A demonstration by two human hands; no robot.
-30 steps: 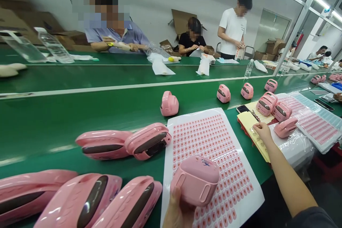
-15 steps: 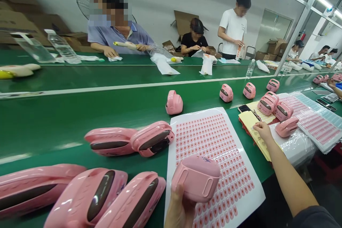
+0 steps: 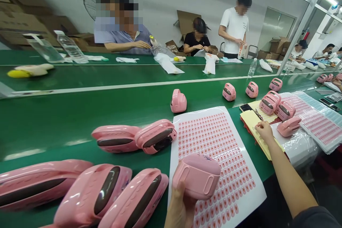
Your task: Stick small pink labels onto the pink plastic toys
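Observation:
My left hand [image 3: 181, 203] grips a pink rounded plastic device [image 3: 197, 178], its base with two raised oval ridges turned towards me. Under it lies a white sticker sheet [image 3: 213, 128] with rows of small pink-and-red oval stickers. Out to the right, my right hand [image 3: 264, 130] rests over a yellow paper pad [image 3: 252, 123], fingers curled together; anything between them is too small to make out. Tweezers or small scissors [image 3: 258, 114] lie just beyond those fingers. Close to the right hand sits another pink device [image 3: 288, 127] on clear plastic wrapping [image 3: 301, 146].
Several pink devices with dark windows [image 3: 107, 192] crowd the front left. More pink devices [image 3: 178, 101] stand along the green belt [image 3: 66, 110]. A phone [image 3: 245, 107] and further sticker sheets [image 3: 315, 121] lie at right. Co-workers [image 3: 125, 39] work across the line near water bottles [image 3: 71, 48].
The view has turned slightly left, so things appear shifted right. My hands hold nearly the same pose. The co-worker opposite has moved the yellow-and-white item towards the clear bag and left the white cloth.

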